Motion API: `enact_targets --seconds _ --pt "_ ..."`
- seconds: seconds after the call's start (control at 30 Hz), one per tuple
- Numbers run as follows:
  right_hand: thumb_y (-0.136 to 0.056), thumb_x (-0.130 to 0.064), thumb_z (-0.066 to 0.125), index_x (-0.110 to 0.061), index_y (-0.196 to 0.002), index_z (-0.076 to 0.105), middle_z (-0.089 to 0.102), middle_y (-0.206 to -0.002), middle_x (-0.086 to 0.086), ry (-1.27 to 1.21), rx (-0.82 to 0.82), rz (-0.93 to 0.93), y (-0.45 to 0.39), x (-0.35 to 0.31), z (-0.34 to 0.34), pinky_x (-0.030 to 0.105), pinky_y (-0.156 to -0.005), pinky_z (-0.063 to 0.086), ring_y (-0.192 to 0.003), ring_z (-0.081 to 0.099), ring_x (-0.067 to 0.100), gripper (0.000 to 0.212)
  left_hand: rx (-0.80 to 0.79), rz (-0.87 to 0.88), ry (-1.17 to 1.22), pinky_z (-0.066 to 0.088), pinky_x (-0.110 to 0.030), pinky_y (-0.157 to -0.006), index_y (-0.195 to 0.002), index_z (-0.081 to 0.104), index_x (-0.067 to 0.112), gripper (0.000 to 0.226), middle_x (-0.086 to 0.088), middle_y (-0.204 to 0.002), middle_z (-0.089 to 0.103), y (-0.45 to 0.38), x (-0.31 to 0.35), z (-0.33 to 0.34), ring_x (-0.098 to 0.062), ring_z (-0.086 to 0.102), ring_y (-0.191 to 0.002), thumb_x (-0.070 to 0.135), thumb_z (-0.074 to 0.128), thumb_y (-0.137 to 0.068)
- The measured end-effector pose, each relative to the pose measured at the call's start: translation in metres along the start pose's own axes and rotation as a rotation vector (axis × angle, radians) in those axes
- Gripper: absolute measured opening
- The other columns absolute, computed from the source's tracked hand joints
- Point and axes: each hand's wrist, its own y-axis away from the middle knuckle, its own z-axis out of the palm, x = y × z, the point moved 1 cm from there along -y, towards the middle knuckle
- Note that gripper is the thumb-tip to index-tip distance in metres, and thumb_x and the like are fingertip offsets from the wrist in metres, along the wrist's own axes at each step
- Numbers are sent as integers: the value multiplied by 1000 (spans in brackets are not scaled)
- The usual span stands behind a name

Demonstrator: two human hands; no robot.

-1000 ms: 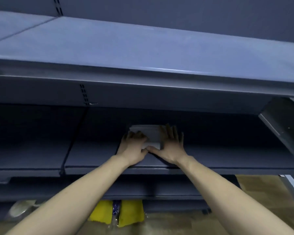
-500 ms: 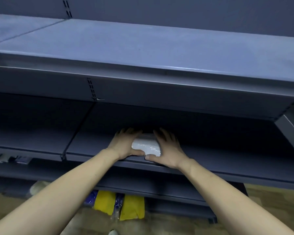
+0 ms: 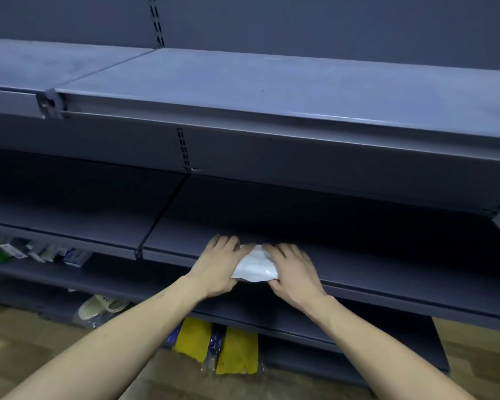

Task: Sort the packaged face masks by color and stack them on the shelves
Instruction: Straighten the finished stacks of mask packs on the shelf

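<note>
Mask pack (image 3: 254, 264), white, sits at the front edge of the middle shelf (image 3: 387, 267). Left hand (image 3: 217, 267) and right hand (image 3: 293, 271) clasp its two ends, fingers curled over. Likely light, soft, slick film; grip by the ends.

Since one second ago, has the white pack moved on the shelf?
Yes. The white pack, between both hands, came forward from deep on the shelf to its front edge.
</note>
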Motion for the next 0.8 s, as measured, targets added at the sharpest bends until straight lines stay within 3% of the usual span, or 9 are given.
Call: enact_targets --seconds 0.07,0.17,0.23,0.33,0.4,0.47,0.63,0.7,0.8 --pt "-75 -24 64 -27 -135 54 60 -117 -5 16 2 5 -3 -11 -3 34 -92 43 -106 54 22 62 56 -3 11 37 -41 -109 -141 48 27 73 0 -110 56 7 -5 -6 -23 54 -101 28 73 -72" --pt "-74 -18 67 -29 -128 58 64 -108 -7 25 48 -15 -10 -35 1 34 -81 48 -95 58 22 56 225 -39 25 54 -32 -74 -109 69 25 61 6 -77 62 24 -23 -10 -19 60 -67 6 81 -52" --pt "-73 -16 70 -30 -126 57 65 -104 -7 15 67 -40 -18 -61 8 34 -78 50 -91 60 21 57 300 -103 38 52 -31 -64 -109 70 20 65 5 -68 62 44 -40 -10 -21 58 -59 -3 81 -48" --pt "-68 -9 75 -22 -123 55 65 -117 -1 23 93 -81 -37 -109 23 44 -103 45 -111 62 27 59 398 -164 25 52 -32 -60 -109 70 12 67 2 -61 60 85 -75 -11 -23 56 -53 -9 78 -46" --pt "-60 -6 81 -17 -116 59 60 -133 5 104 127 -132 -53 -146 35 61 -111 35 -132 50 35 61 448 -172 -1 57 -34 -67 -105 71 9 64 1 -62 62 118 -104 -14 -24 58 -55 -10 74 -44" --pt "-52 -2 84 -17 -107 63 59 -136 7 149 160 -204 -71 -186 46 67 -106 37 -134 49 37 61 453 -186 -32 58 -37 -83 -105 72 7 64 -1 -71 68 155 -136 -15 -23 65 -63 -9 73 -43" --pt "-53 5 83 -20 -104 70 64 -129 6 76 273 -355 -120 -293 72 64 -104 40 -125 56 35 58 390 -355 -123 50 -42 -99 -109 70 9 61 -2 -82 70 244 -223 -13 -22 67 -77 -3 75 -49" --pt "-55 6 82 -21 -106 71 64 -129 6 31 285 -386 -135 -339 81 61 -103 42 -122 57 34 58 402 -462 -138 49 -45 -100 -107 69 11 55 -4 -89 69 276 -249 -19 -25 66 -84 -3 73 -54" --pt "-58 6 80 -21 -108 71 64 -129 8 -9 272 -429 -154 -403 97 59 -102 44 -120 58 33 58 360 -613 -164 48 -41 -93 -116 63 14 65 -7 -104 62 321 -284 -24 -28 61 -95 -1 75 -54"
